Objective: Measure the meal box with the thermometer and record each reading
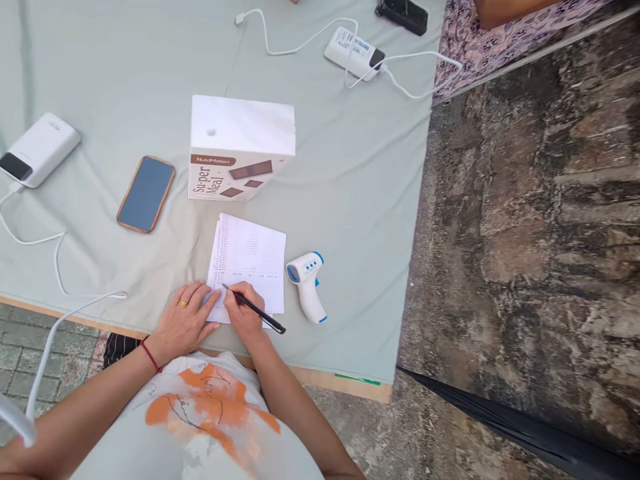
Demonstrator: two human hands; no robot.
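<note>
The right hand (243, 308) is closed around a slim black pen (254, 309), tip on the printed sheet (249, 263) near the counter's (350, 200) front edge. The left hand (184, 321) lies flat, fingers spread, pinning the sheet's corner. The sheet looks light and limp, likely to slide on cloth; the pen looks rigid, best held low on the barrel.

Bare cloth open right of thermometer (307, 283) up to bench (350, 200) edge. Ahead of paper sheet (249, 263), Super Meal box (240, 150) blocks reach. Phone (146, 193) lies left; white cable (57, 267) loops near left edge.
</note>
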